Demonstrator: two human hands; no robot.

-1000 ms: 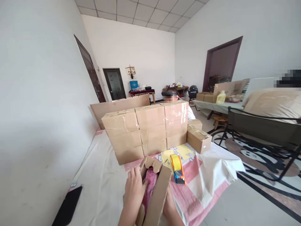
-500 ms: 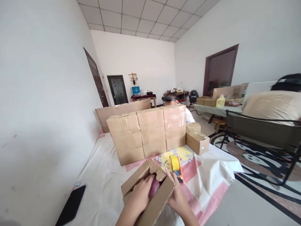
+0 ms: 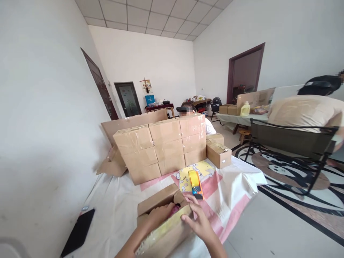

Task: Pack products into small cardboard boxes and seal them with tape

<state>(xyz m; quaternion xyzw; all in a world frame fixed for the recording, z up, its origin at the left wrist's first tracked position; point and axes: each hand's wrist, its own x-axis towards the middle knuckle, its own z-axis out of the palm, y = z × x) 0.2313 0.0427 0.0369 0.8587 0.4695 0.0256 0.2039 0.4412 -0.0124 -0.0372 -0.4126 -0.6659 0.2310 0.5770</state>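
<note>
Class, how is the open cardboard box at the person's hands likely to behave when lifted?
The open cardboard box would probably feel fairly stiff, as its long near wall looks flat. Its unsealed top edge may bend when pressed. The pink item inside could slip out if tipped, since the top is open.

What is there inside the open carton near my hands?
Inside the open carton are your left hand and part of a pinkish item; the hand and near wall cover the rest.

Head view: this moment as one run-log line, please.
left hand: inside open box, at pink item | right hand: holding box's right end | tape dispenser: between open box and stacked boxes
</note>
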